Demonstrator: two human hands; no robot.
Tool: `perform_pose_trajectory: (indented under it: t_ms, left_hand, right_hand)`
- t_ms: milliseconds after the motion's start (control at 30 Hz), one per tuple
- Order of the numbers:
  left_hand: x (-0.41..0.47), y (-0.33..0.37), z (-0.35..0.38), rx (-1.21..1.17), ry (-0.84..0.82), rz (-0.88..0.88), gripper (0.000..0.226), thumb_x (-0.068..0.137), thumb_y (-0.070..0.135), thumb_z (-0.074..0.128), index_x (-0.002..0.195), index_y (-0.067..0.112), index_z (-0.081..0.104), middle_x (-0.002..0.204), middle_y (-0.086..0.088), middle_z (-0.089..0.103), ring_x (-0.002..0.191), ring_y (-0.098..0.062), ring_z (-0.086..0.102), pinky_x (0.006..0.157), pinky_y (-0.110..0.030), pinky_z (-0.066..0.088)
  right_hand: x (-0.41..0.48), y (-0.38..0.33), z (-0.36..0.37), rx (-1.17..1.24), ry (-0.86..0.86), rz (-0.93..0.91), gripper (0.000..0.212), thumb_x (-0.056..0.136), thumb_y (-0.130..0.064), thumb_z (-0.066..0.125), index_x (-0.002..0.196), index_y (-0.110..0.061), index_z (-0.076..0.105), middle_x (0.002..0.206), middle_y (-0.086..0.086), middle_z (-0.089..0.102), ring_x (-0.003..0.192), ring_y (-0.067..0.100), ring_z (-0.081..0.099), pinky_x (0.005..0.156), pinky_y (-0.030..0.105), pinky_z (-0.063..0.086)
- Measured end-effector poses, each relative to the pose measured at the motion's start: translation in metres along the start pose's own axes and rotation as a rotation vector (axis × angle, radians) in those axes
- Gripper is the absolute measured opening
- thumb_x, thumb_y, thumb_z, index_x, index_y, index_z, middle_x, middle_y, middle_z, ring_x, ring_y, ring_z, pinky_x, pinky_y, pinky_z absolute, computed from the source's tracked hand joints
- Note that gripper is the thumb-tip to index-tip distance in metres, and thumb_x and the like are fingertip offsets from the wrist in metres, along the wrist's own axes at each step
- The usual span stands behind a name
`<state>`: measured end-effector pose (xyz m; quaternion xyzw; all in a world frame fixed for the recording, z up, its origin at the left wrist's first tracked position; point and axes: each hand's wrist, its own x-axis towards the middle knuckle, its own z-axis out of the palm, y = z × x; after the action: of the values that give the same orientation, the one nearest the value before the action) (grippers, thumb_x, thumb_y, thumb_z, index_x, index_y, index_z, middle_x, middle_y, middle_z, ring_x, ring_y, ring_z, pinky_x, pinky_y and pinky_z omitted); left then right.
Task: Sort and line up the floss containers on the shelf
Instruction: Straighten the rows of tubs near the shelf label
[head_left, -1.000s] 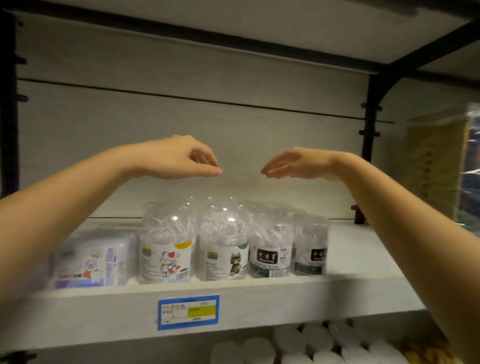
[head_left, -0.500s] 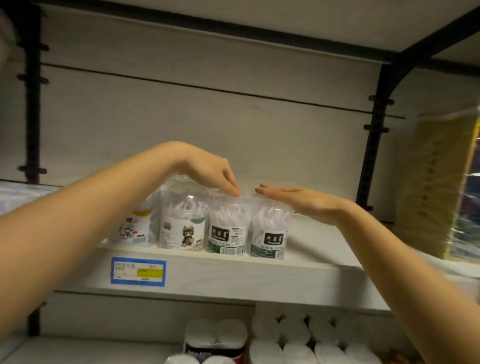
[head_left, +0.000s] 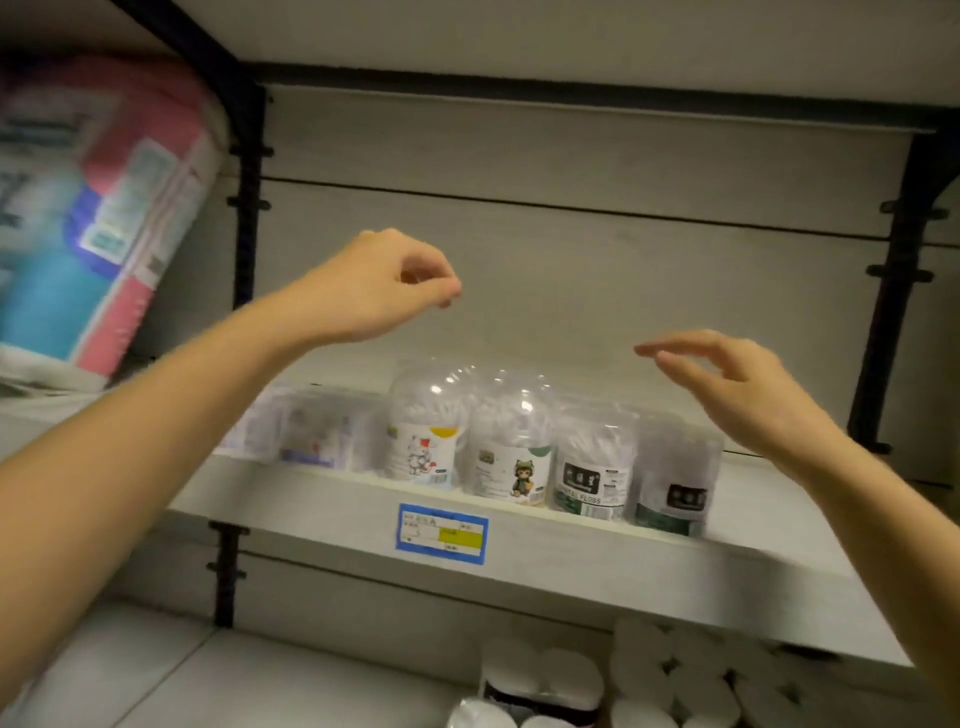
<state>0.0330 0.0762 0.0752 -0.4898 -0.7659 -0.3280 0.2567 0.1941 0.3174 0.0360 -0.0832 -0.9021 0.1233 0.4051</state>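
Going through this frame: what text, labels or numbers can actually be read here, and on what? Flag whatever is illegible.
"NTAL FLOSS": third floss container from the left, on its dark label; the leading letters are unclear.
Too blurred to read: the cartoon labels on the first floss container and second floss container, and the dark label on the fourth floss container.
Too small or blurred: blue and yellow price tag, flat packs, pink and blue package.

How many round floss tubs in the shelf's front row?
4, side by side: yellow-label tub, green-label tub, black-label tub, rightmost black-label tub. More may sit hidden behind them.
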Motion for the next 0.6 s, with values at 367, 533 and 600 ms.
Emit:
perform_pose_trajectory:
  t_ms: [367,533,600]
  left_hand:
    - [-0.078,-0.158,-0.075,-0.014,-0.398,-0.320,0.084,0.058,0.079,0.050,0.132,0.040,0.043,0.139,0.003,0.047,0.118,-0.010,0.046,0.100,-0.029,0.033]
    - [-0.076,-0.180,-0.067,-0.173,-0.531,-0.412,0.090,0.068,0.081,0.034,0.144,0.034,0.023,0.155,0.009,0.020,0.142,-0.015,0.020,0.115,-0.038,0.013]
    - [-0.072,-0.182,-0.056,-0.381,-0.493,-0.470,0.073,0.084,0.065,0.030,0.146,0.030,0.019,0.156,0.006,0.017,0.142,-0.017,0.020,0.115,-0.037,0.015]
  right_hand:
    - [0.026,-0.183,0.109,-0.235,-0.386,-0.263,0.038,0.091,-0.036,0.053,0.127,-0.025,0.054,0.131,-0.008,0.057,0.116,0.008,0.052,0.094,0.023,0.041]
    - [0.065,-0.216,0.135,-0.386,-0.703,-0.062,0.087,0.076,-0.049,0.067,0.146,-0.023,0.025,0.152,-0.003,0.031,0.138,0.020,0.033,0.111,0.035,0.026]
    - [0.081,-0.222,0.135,-0.456,-0.836,0.041,0.098,0.069,-0.053,0.071,0.148,-0.027,0.018,0.154,-0.005,0.027,0.140,0.020,0.028,0.113,0.039,0.023]
